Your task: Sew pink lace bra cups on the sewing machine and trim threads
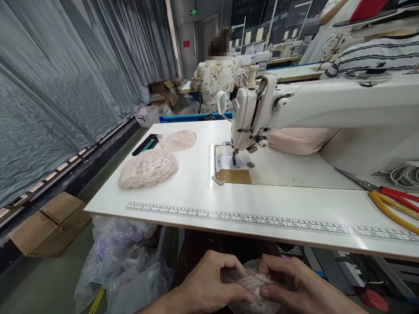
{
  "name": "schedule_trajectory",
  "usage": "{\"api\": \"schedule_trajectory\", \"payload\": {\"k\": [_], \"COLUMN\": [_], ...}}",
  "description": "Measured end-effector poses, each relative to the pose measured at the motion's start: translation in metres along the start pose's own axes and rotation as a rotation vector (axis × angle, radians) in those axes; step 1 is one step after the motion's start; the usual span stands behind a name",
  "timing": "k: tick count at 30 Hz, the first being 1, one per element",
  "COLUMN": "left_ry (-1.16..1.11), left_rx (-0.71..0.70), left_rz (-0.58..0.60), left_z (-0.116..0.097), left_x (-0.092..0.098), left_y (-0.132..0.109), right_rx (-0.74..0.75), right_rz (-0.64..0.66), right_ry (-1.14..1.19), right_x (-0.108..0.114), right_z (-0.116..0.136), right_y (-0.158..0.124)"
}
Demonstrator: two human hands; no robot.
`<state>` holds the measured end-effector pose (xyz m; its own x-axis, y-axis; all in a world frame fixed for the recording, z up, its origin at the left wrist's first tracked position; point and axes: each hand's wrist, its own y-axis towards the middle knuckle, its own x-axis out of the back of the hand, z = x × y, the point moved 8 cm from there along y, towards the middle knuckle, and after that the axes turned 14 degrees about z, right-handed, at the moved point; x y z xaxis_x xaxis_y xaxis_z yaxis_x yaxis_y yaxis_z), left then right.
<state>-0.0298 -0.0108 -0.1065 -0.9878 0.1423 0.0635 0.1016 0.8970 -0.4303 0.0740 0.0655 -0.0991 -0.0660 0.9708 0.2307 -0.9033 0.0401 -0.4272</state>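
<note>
Below the table's front edge, my left hand (218, 281) and my right hand (291, 279) both pinch a pale lace piece (257, 283), thumbs on top and fingers curled beneath. Part of the lace is hidden by my fingers. On the white sewing table (193, 183) lies a folded pink lace piece (147, 168) with a scalloped edge. Behind it a flat pale pink fabric piece (179, 140) rests close to a black and green packet (146, 144). The white sewing machine (248, 113) stands above its needle plate, with no fabric under the needle.
Yellow-and-red-handled scissors (382, 192) lie at the table's right. Pink fabric (301, 140) sits behind the machine arm. Clear plastic bags (121, 261) and a cardboard box (49, 224) are on the floor at left. A person in a floral top (216, 78) sits ahead.
</note>
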Motion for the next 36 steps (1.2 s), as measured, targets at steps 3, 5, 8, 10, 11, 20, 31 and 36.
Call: {"api": "schedule_trajectory", "payload": {"k": [3,5,8,10,11,20,31,36], "left_ry": [0.034,0.079,0.098,0.083,0.083,-0.001,0.138,0.038], "left_rx": [-0.010,-0.020,-0.011,-0.007,-0.006,0.076,0.002,0.042], "left_rz": [0.023,0.031,0.056,0.070,0.072,0.171,0.244,0.311], "left_z": [-0.003,-0.006,-0.007,-0.008,-0.008,0.001,-0.019,-0.008], "left_x": [0.003,0.005,0.006,0.005,0.005,0.002,-0.006,-0.004], "left_y": [-0.001,-0.002,-0.003,-0.004,-0.004,-0.003,-0.006,-0.009], "right_rx": [0.094,0.154,0.192,0.164,0.146,-0.066,0.008,0.071], "right_rz": [-0.015,0.009,0.036,0.054,0.063,0.042,0.112,0.153], "right_ry": [0.009,0.036,0.069,0.078,0.072,-0.065,0.127,0.267], "right_x": [0.004,0.003,0.001,-0.001,-0.003,-0.005,-0.010,-0.011], "right_z": [0.009,0.014,0.017,0.015,0.013,0.002,0.008,0.007], "right_y": [0.000,0.000,-0.001,0.000,0.001,-0.004,-0.002,0.000]}}
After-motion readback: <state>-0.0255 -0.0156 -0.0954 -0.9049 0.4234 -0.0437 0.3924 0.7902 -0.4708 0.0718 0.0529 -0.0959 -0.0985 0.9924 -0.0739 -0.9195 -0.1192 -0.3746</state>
